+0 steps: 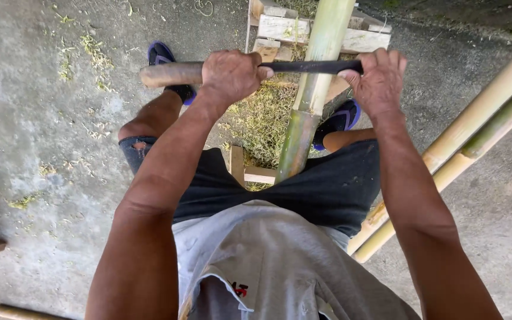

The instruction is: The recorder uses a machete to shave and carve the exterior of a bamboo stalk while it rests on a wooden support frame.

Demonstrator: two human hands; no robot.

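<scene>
Both hands grip one long blade tool laid crosswise over a bamboo pole (312,89). The left hand (232,74) is wrapped tight around the tool's round wooden handle (170,74), smooth and brown, which juts out past the knuckles to the left. The right hand (379,80) clamps down over the far end of the dark, thin metal blade (309,66), fingers curled over its top edge. Between the hands the blade lies flat against the pole, which runs away from the body, pale yellow-green above the blade and darker, mottled green below it, passing between the knees.

Beyond the hands the pole rests on a rough frame of pale wooden blocks (280,26). Under the hands lies a heap of fine green shavings (262,124). Right of the right hand, two more long bamboo poles (481,124) slant side by side. The floor (42,130) is grey, pitted concrete with scattered shavings. Blue sandals show on both feet, one below each hand.
</scene>
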